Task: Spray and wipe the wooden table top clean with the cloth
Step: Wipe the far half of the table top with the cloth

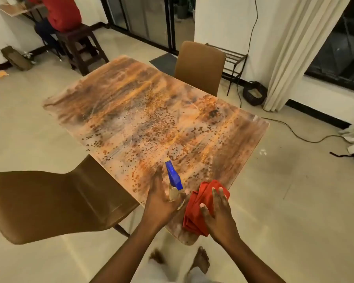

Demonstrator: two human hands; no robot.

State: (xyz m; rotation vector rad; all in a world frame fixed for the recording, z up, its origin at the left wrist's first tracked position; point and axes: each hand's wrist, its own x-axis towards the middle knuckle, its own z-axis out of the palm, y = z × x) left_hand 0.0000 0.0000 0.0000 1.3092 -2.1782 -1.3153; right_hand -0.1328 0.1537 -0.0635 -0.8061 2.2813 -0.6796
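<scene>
I am gripping the spray bottle (173,180) in my left hand (159,203), fingers curling round its clear body and nozzle pointing far across the droplet-speckled wooden table top (143,111). My right hand (218,213) is pressing the red cloth (201,193) onto the table's near right corner, fingers spread and fairly straight.

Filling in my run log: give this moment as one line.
left hand: holds spray bottle | right hand: rests on red cloth at near corner | table top: speckled with droplets
</scene>
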